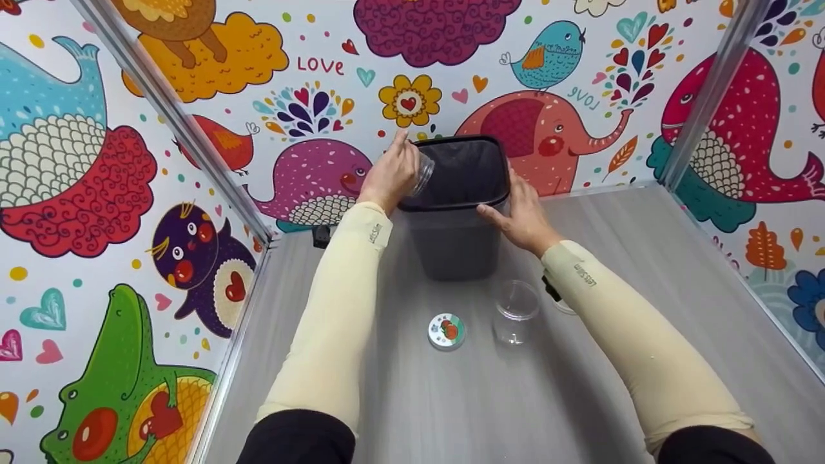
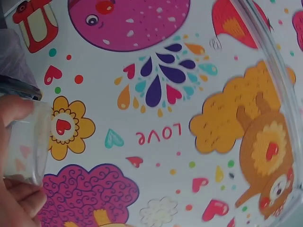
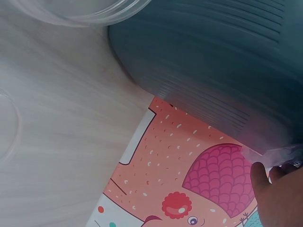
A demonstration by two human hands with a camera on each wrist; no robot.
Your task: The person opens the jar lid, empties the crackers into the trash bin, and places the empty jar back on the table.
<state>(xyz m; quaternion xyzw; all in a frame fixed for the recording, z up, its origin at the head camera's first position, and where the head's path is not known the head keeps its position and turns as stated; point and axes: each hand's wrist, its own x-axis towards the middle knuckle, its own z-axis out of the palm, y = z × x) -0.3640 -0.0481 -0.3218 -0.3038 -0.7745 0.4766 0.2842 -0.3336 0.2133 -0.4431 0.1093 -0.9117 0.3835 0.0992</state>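
A dark grey trash bin with a black rim stands near the back wall, a thin plastic liner folded over its edge. At the bin's left rim my left hand grips a clear plastic jar, tilted sideways with its mouth toward the bin. Fingers and thumb wrap round the jar in the left wrist view. My right hand rests against the bin's right side, its thumb at the front corner of the rim and its fingers stretched along the outside.
In front of the bin lies a small round lid with a tomato picture. A second clear jar stands upright to its right. A pale round disc shows partly beneath my right wrist. Printed panels enclose the table.
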